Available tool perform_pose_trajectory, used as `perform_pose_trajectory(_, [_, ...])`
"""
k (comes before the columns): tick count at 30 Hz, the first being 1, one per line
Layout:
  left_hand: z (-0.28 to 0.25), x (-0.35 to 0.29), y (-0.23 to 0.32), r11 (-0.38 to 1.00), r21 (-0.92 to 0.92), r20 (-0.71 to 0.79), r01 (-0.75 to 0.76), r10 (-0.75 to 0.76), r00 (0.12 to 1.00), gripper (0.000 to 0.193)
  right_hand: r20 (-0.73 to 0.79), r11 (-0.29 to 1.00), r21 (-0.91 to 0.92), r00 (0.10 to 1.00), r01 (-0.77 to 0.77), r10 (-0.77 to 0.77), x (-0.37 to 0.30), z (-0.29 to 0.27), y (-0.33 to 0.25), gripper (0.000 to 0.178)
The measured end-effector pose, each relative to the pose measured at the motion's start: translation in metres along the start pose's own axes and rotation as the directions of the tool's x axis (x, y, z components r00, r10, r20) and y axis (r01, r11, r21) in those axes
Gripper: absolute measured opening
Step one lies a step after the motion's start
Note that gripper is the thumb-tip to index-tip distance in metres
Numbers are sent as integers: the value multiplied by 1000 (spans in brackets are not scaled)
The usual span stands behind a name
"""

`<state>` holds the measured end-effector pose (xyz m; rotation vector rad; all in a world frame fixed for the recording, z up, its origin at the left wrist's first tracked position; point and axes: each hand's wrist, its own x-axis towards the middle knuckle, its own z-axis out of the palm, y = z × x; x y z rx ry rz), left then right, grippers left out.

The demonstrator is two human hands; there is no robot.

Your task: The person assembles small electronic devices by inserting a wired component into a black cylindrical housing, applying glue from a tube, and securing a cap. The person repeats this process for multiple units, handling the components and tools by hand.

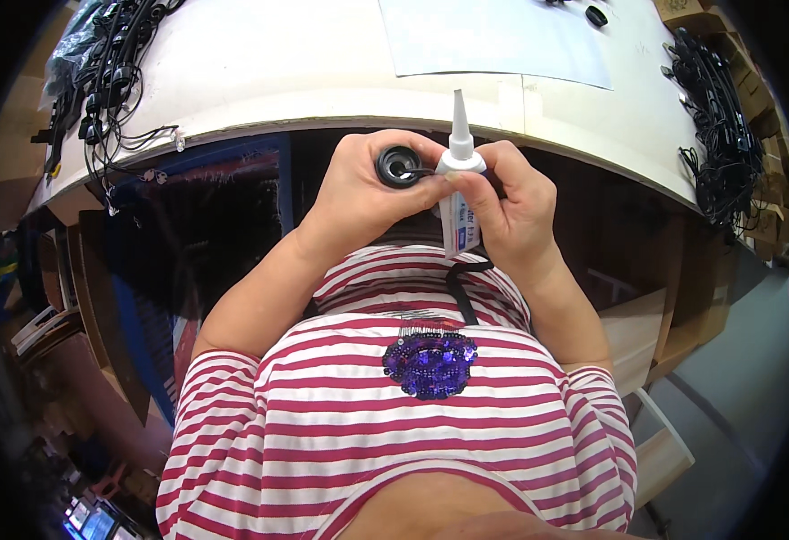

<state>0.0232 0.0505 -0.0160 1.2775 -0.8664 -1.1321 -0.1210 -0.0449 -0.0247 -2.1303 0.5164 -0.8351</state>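
In front of my chest, my left hand (363,189) is closed round a round black part (398,167) with a hollow, ringed end that faces up. A short dark wire or strip seems to run from it toward the bottle, between my hands. My right hand (519,198) grips a white glue bottle (462,225) with a long tapered nozzle pointing up and away from me. My left thumb and right thumb come close together at the bottle's shoulder. Whether the thumbs pinch the dark strip there is too small to tell.
The white table (277,81) curves ahead, with a pale sheet (502,40) on it. Bundles of black cables lie at the left (111,85) and right (718,135). A small black part (596,16) rests at the far side. Cardboard boxes (754,81) stand at the right.
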Motion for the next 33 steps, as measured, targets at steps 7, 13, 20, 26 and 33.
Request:
perform_pose_trajectory(7, [4,2,0,998,45,16,46,-47,999,21,-31,996,77,999,45,-43,-8,5,5,16])
perform_pose_trajectory(13, [9,1,-2,1000,27,24,5,-5,1000,18,-44,989,131,997,76,-71,-13,2,5,16])
perform_pose_trajectory(20, [10,0,-4,996,79,25,-50,48,999,17,-44,988,137,997,65,-60,-16,2,4,16])
perform_pose_trajectory(26, [8,2,-6,996,56,43,-66,64,997,16,-43,989,133,998,59,-53,-14,2,4,15])
perform_pose_trajectory(33, [-17,-16,10,891,414,-108,-185,250,962,24,-49,954,279,994,106,-96,-7,5,7,7])
